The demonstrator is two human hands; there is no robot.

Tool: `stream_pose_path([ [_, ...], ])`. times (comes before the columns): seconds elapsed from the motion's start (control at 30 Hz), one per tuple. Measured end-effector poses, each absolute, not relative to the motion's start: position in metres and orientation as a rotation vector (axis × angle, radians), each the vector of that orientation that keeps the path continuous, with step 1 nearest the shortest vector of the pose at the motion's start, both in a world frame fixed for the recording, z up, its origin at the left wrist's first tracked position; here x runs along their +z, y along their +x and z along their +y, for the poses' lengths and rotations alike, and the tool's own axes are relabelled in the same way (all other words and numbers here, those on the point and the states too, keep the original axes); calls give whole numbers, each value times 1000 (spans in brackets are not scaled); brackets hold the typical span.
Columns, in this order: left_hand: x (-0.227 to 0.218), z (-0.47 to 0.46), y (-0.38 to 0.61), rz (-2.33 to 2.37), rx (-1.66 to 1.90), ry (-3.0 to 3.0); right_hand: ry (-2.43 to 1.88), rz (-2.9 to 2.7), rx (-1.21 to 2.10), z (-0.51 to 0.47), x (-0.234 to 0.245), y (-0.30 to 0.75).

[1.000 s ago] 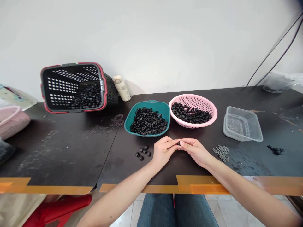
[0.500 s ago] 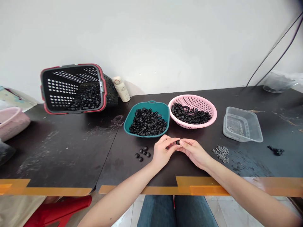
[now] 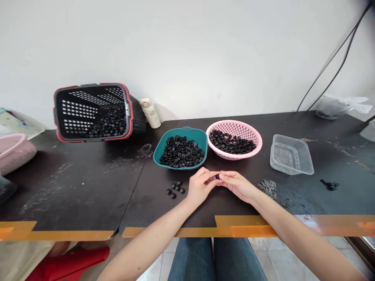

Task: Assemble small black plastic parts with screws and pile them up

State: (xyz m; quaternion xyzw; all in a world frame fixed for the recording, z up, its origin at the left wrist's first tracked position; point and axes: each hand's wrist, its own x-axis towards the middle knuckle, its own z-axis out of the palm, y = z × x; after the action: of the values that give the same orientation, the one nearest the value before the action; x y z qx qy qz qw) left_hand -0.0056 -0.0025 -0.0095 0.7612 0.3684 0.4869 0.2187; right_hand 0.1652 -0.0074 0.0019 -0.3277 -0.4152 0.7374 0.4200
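Between the fingertips of both hands is a small round black part (image 3: 217,176), mostly covered by the fingers. My left hand (image 3: 200,185) pinches it from the left, and my right hand (image 3: 236,185) pinches it from the right. Several black round caps (image 3: 173,186) lie on the table left of my left hand. Behind the hands stand a teal basin (image 3: 156,150) of black disc-like parts and a pink colander (image 3: 258,145) of black ring-like parts. Right of my right hand lies a pile of small metal screws or pins (image 3: 267,188).
A clear plastic box (image 3: 306,166) with some metal pieces stands at the right, near a small black cluster (image 3: 329,184). A tipped dark basket (image 3: 137,117) holds black parts at the left, beside a white bottle (image 3: 150,113). Orange tape (image 3: 73,235) runs along the table's front edge.
The camera view has shifted slightly. Both hands stay together at the black part, which is a little more covered by the fingers now.
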Motion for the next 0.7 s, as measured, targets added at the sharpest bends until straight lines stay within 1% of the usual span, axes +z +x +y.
stream_pose_path([
  [0.2,-12,-4,-8,1059,1279,2193,-829,-1133,1742,-8,0,166],
  [0.4,0,-7,-8,1074,1175,2345,-870,-1070,1874,-6,2,167],
  [0.5,9,-12,-12,1124,1089,2413,-895,-1121,1881,-6,3,168],
  [0.7,13,-40,-50,1383,875,2586,-1105,-1306,1700,-4,1,171],
])
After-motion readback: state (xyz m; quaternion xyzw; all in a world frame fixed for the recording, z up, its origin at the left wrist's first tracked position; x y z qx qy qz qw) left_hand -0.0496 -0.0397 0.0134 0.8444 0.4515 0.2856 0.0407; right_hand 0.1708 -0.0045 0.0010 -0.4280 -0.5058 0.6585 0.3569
